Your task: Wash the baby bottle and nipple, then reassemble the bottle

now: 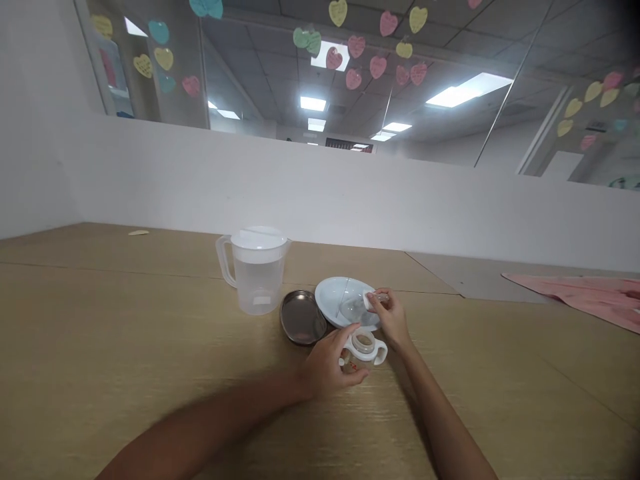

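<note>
My left hand (327, 363) curls round a clear baby bottle (363, 343) with white side handles, its open mouth facing up. Red marks show on the bottle's wall. Just behind it, my right hand (394, 321) pinches a small white piece (368, 300) with a clear part, possibly the bottle's collar and teat. That piece is over the right side of a pale oval dish (327, 291). A clear rounded item (351, 308) lies in the dish, its kind hard to make out. Left of the dish, touching or nearly so, is a shallow metal tray (303, 317).
A lidded clear plastic jug (259, 283), partly filled with liquid, stands behind the tray. Pink cloth (585, 293) lies at the far right of the wooden table (150, 347). A small pale scrap (139, 233) rests far left. A white wall with a window rises behind.
</note>
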`<state>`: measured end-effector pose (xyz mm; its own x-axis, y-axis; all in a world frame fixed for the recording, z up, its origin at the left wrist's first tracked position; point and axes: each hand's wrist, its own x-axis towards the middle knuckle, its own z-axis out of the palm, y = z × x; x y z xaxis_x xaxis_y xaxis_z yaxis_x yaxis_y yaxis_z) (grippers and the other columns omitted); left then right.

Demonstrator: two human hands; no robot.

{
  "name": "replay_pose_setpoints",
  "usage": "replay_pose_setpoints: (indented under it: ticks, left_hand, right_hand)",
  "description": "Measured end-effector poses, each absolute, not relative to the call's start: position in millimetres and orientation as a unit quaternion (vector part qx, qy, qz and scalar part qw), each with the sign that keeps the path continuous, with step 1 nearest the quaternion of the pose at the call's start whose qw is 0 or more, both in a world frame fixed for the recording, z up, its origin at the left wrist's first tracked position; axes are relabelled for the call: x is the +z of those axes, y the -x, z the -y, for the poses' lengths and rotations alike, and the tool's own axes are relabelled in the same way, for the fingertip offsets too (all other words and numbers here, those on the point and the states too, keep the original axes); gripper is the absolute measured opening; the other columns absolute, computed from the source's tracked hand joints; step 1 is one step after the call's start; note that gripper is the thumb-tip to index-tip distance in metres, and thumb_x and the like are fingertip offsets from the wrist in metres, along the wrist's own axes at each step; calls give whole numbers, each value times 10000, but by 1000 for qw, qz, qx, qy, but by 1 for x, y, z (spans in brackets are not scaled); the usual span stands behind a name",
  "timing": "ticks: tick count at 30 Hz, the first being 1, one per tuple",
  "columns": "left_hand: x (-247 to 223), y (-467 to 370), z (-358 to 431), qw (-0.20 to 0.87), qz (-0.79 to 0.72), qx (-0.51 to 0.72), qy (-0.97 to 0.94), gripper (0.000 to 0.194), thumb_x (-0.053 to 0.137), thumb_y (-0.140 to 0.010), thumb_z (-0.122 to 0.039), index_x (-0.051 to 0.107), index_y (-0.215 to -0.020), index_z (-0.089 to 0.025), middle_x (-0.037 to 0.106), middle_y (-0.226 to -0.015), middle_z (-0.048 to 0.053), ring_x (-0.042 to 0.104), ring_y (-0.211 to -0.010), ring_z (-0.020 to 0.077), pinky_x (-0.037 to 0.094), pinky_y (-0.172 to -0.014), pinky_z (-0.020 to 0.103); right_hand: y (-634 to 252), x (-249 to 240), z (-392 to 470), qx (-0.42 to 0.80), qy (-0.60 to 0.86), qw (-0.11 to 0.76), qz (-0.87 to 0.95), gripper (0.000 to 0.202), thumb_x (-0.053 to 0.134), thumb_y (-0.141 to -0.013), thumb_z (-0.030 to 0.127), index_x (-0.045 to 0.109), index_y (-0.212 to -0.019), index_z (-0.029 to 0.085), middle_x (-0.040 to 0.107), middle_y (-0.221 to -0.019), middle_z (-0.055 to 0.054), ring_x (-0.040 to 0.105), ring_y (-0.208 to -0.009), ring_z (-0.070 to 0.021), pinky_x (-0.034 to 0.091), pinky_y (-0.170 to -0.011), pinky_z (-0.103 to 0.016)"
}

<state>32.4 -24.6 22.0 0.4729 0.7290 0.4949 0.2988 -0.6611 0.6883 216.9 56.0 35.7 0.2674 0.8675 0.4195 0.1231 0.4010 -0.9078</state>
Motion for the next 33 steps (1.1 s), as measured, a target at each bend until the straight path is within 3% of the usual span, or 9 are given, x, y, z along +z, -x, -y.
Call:
replay_pose_setpoints:
  ticks: [9, 12, 16, 21, 27, 33]
  left_hand:
    - [21, -32, 25, 249, -311, 422, -814, 731, 697, -660, -252, 393, -1322, -202, 570, -1248, 76, 579, -1045, 209, 525, -807, 277]
    - [19, -32, 23, 243, -312, 418, -818, 732, 698, -661, -254, 390, -1322, -194, 565, -1255, 82, 573, -1056, 212, 526, -800, 278]
    - [20, -31, 23, 240, -319, 410, -820, 740, 699, -657, -248, 388, -1326, -188, 571, -1247, 85, 582, -1033, 211, 526, -795, 282]
    - [25, -31, 27, 252, -324, 409, -815, 723, 693, -668, -258, 397, -1325, -195, 575, -1246, 81, 582, -1045, 212, 523, -832, 289]
    - [26, -32, 28, 250, -322, 412, -815, 711, 688, -672, -263, 401, -1320, -205, 581, -1236, 76, 580, -1046, 213, 522, -816, 283]
    - [27, -32, 26, 252, -316, 412, -816, 690, 687, -678, -275, 414, -1307, -203, 578, -1241, 77, 571, -1068, 215, 511, -837, 284]
  right_hand:
    - [-225, 27, -71, 235, 448, 732, 455, 498, 753, -568, 477, 615, -925, 158, 641, -849, -28, 579, -699, -144, 491, -626, -282]
    - [-231, 25, -76, 245, 455, 751, 412, 519, 715, -596, 528, 632, -932, 142, 623, -735, -3, 527, -598, -118, 442, -567, -255]
    - [-235, 27, -76, 264, 461, 756, 382, 461, 641, -660, 593, 613, -789, 151, 520, -572, 45, 431, -497, -85, 366, -496, -221]
    - [-233, 29, -73, 307, 420, 756, 397, 432, 675, -633, 573, 602, -742, 162, 599, -682, 8, 532, -631, -119, 422, -598, -234]
    - [-232, 25, -75, 269, 419, 750, 436, 411, 689, -633, 548, 608, -786, 175, 658, -863, -29, 570, -818, -150, 420, -750, -257]
    - [-231, 30, -73, 273, 407, 767, 415, 389, 668, -652, 548, 554, -707, 180, 608, -725, 14, 530, -677, -110, 408, -663, -234]
